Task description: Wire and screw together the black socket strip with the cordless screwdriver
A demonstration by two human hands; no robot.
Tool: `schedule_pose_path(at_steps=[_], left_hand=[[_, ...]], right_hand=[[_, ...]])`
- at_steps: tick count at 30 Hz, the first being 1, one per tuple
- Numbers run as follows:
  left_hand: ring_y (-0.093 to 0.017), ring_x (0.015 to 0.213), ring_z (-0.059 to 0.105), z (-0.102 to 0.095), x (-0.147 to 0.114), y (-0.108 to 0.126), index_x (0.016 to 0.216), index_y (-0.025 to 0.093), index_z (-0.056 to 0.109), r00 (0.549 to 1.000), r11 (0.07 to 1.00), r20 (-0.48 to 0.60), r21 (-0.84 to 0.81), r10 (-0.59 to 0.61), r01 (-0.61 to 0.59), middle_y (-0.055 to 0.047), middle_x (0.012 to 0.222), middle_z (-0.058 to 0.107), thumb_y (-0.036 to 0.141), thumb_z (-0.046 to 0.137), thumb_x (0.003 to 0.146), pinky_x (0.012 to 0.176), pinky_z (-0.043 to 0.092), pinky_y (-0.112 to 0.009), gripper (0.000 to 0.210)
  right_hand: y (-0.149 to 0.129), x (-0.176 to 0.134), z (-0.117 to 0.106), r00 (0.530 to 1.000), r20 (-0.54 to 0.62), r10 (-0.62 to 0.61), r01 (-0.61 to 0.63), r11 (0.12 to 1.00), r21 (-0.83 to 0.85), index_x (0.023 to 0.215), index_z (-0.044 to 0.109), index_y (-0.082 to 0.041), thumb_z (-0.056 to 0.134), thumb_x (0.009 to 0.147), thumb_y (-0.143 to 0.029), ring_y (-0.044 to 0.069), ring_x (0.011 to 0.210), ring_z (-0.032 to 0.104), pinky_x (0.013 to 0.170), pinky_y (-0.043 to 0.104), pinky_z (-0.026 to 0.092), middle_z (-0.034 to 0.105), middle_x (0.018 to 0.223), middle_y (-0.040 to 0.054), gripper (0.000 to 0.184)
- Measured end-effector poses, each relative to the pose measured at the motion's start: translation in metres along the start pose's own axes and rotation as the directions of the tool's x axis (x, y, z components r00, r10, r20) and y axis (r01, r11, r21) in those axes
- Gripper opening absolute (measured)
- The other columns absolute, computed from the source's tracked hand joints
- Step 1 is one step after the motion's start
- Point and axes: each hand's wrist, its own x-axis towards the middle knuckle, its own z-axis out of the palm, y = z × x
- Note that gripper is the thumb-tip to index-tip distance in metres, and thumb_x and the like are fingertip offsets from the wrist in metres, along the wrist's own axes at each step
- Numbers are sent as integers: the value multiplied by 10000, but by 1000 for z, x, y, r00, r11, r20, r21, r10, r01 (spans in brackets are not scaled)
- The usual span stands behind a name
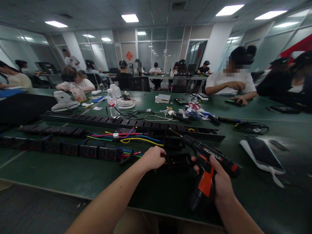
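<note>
1. Left forearm and right forearm nearest the camera, both reaching in from the near side over the green table.
2. Right hand wraps the handle of a black-and-orange drill, right of centre; its bit points far and left, above the strips.
3. Drill looks hard and fairly heavy, bulky at the handle base. Best hold: full palm round the handle, as now; the slim bit is a poor place to grab.
4. Left hand has fingers bunched at the left end of a black box, left of the drill. Can't tell whether they pinch its edge or some small part.
5. Box looks stiff and light, smooth-walled, maybe slippery. Side walls or end edge suit a fingertip pinch.
6. Coloured wires far and left of the box: bendy, likely springy; hold by the insulation, not the ends.
7. Near socket strip on the left: long, rigid, probably heavier; support along its length.
</note>
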Motion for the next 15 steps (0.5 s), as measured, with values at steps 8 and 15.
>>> schedule_pose_path(at_steps=[8,15], left_hand=[[-217,842,673,-13,2,7,943,234,715,993,990,116,134,32,-48,-39,878,724,167,511,752,717,499,-273,288],[-235,960,652,-9,10,4,984,196,642,996,987,55,137,75,-82,-83,1009,699,118,439,792,800,498,-306,290]], right_hand=[[0,-2,-4,998,-23,55,-55,998,13,1079,672,-143,688,781,-452,168,609,644,412,206,493,741,888,93,430],[1,-6,-1,1000,19,-16,17,999,-31,986,711,-153,651,780,-447,182,547,610,441,251,495,728,810,98,364]])
